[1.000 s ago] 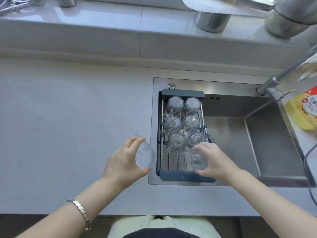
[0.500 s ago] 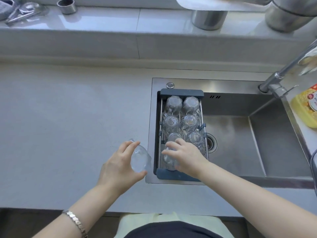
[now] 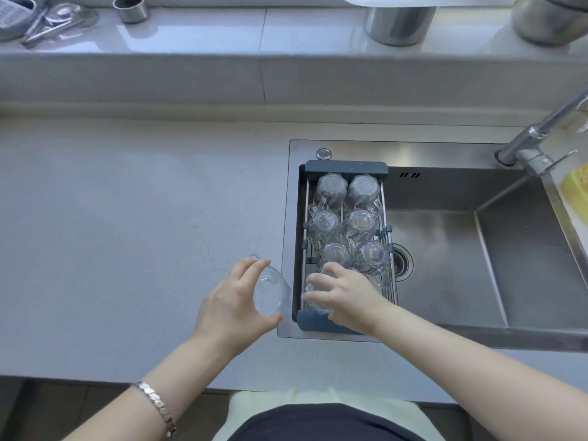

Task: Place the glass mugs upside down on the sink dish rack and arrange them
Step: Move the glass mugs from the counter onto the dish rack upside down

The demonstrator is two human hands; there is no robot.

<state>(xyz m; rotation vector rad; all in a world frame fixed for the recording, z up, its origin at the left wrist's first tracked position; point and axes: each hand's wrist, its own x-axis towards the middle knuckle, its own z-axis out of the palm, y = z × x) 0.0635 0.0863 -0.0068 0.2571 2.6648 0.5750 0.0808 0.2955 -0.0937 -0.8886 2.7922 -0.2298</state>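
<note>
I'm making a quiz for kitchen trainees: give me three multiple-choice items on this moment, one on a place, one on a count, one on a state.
1. Where does the dish rack sit?
A. the sink's left end
B. the windowsill
C. the countertop

2. How many mugs stand free on the rack, beyond the hands?
A. two
B. six
C. ten

3. What is the left hand doing?
A. resting empty
B. turning the tap
C. holding a glass mug

Answers: 1 A, the rack spans the sink basin's left end; 2 B, three rows of two; 3 C, its grip wraps a mug over the countertop.

Left hand [image 3: 232, 308] grips a mug [image 3: 270, 292]; right hand [image 3: 345, 296] grips another mug [image 3: 315, 296] on rack [image 3: 345, 168].
</note>
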